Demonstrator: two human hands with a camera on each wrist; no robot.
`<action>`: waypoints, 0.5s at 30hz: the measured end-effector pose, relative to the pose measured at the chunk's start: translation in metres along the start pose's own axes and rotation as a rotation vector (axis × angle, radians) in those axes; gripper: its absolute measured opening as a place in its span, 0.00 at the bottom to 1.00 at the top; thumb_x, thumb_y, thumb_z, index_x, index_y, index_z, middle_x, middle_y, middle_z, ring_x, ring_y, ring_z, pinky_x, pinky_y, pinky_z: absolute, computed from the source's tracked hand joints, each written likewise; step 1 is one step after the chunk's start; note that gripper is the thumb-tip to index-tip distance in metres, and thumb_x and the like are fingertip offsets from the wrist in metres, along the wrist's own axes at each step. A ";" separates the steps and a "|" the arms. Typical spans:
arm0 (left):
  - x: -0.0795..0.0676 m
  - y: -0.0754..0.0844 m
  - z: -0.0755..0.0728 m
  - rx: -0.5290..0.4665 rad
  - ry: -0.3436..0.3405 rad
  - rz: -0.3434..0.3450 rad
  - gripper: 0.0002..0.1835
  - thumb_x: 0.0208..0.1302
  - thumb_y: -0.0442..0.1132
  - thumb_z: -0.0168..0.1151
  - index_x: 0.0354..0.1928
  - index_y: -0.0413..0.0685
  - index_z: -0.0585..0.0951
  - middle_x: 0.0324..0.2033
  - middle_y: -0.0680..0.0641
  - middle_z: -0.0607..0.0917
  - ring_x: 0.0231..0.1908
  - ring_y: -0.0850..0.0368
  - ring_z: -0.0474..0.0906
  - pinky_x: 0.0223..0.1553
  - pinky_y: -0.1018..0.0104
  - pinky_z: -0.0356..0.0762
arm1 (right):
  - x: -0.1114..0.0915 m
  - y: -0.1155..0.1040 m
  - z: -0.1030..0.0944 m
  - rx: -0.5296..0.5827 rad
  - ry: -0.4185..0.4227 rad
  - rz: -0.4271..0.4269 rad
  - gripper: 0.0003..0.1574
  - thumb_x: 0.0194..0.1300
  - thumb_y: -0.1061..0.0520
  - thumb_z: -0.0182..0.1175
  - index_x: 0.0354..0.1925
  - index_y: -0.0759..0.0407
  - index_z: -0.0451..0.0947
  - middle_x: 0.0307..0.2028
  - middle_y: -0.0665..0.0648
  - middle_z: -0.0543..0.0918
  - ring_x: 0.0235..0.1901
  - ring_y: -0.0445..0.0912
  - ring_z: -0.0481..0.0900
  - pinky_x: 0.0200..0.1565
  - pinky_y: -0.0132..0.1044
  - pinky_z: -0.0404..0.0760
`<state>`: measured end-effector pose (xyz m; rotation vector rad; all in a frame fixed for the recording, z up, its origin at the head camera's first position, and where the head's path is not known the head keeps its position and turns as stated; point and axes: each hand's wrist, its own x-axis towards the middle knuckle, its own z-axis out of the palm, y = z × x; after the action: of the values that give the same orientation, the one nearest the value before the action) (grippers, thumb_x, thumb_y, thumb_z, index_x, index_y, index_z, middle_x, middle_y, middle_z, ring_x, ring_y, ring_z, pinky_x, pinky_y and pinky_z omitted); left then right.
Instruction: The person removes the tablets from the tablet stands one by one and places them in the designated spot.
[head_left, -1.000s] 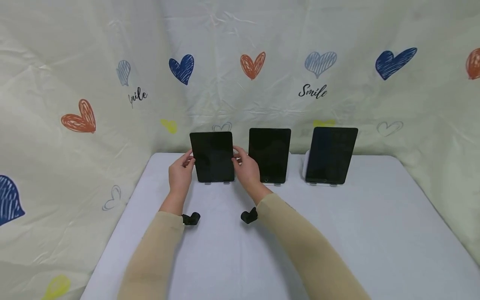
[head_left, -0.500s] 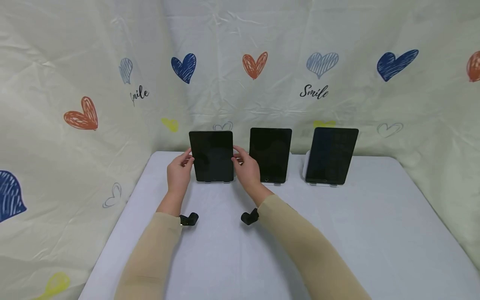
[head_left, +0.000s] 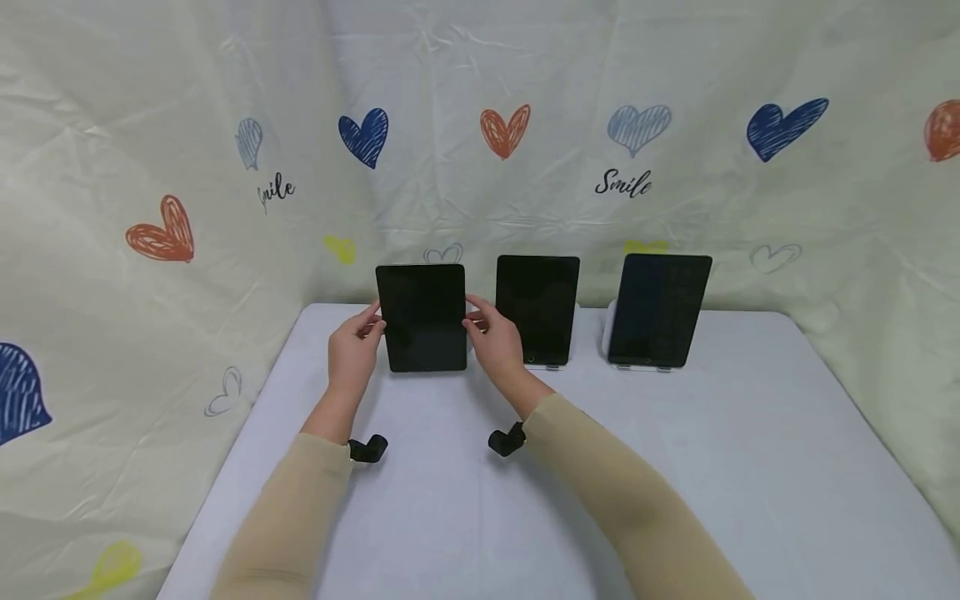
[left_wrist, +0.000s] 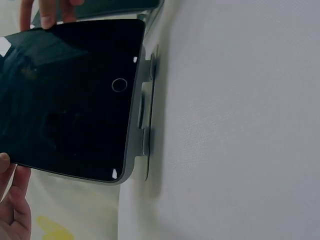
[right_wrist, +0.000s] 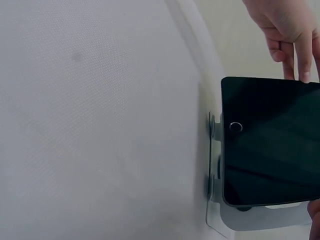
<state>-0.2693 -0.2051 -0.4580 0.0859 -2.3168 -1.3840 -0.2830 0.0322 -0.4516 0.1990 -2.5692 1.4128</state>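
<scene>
The person's left hand (head_left: 352, 350) and right hand (head_left: 497, 343) are closely pinching opposite side edges of the leftmost tablet (head_left: 423, 317), just before its stand (right_wrist: 260, 218), where matched pressure and height should be preventing tilt.

White table (head_left: 450, 517) with rounded far corners, three tablet stands (right_wrist: 265, 218) in a row near its far edge.
</scene>
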 end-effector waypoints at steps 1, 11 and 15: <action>-0.001 0.001 -0.001 -0.003 -0.008 -0.006 0.22 0.68 0.40 0.65 0.63 0.61 0.80 0.44 0.47 0.86 0.43 0.54 0.84 0.49 0.58 0.81 | 0.000 0.000 -0.001 -0.001 -0.002 0.001 0.29 0.71 0.54 0.61 0.67 0.38 0.71 0.47 0.50 0.85 0.44 0.44 0.82 0.40 0.38 0.82; -0.011 0.010 -0.009 -0.001 -0.084 -0.103 0.22 0.69 0.42 0.64 0.64 0.65 0.78 0.46 0.49 0.85 0.46 0.54 0.82 0.50 0.58 0.80 | -0.012 -0.004 -0.012 0.012 -0.041 -0.009 0.30 0.71 0.54 0.62 0.68 0.38 0.71 0.44 0.49 0.85 0.41 0.44 0.82 0.37 0.38 0.81; -0.014 0.014 -0.012 0.000 -0.118 -0.114 0.22 0.69 0.42 0.64 0.64 0.64 0.79 0.44 0.48 0.85 0.45 0.54 0.83 0.47 0.60 0.81 | -0.017 -0.005 -0.016 0.030 -0.057 0.009 0.32 0.70 0.55 0.62 0.69 0.37 0.70 0.43 0.50 0.86 0.40 0.44 0.83 0.37 0.38 0.81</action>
<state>-0.2494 -0.2045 -0.4458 0.1422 -2.4424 -1.4805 -0.2632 0.0437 -0.4434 0.2363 -2.5986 1.4705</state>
